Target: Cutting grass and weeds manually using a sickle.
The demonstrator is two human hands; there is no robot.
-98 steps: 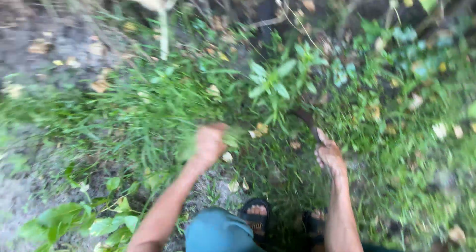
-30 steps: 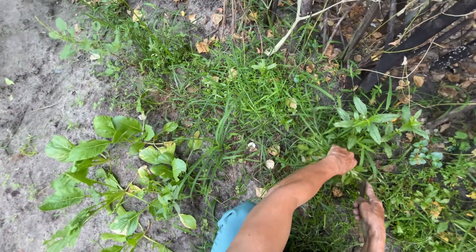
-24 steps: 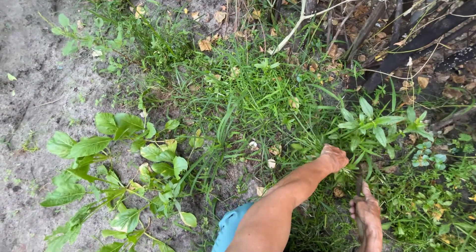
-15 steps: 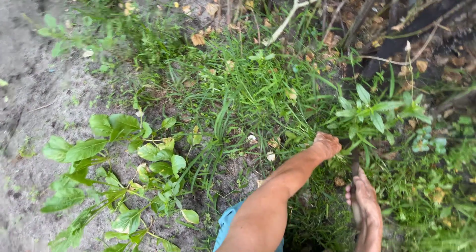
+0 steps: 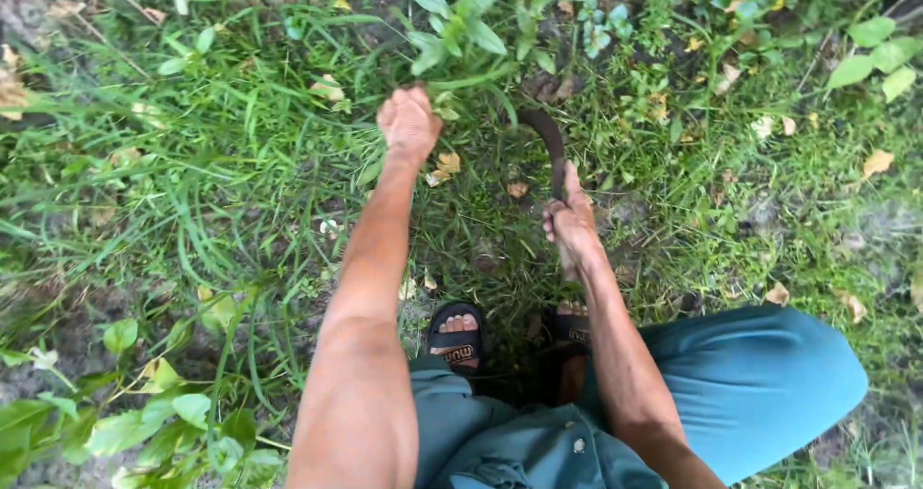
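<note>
Grass (image 5: 192,162) fills the left and middle of the frame, with broad leaves (image 5: 125,422) at lower left. Left hand (image 5: 409,122), upper middle, is clenched around the stem of a leafy weed (image 5: 461,18) at the top edge. Just right of it, the right hand (image 5: 572,225) is wrapped tight on the handle of a sickle (image 5: 548,138), its dark curved blade arching toward the weed's base. Sandals (image 5: 461,335) and teal shorts (image 5: 750,383) sit at the bottom.

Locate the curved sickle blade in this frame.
In the head view, the sickle blade arcs up from the right hand, right of centre, curving toward the leafy weed gripped by the left hand.
</note>
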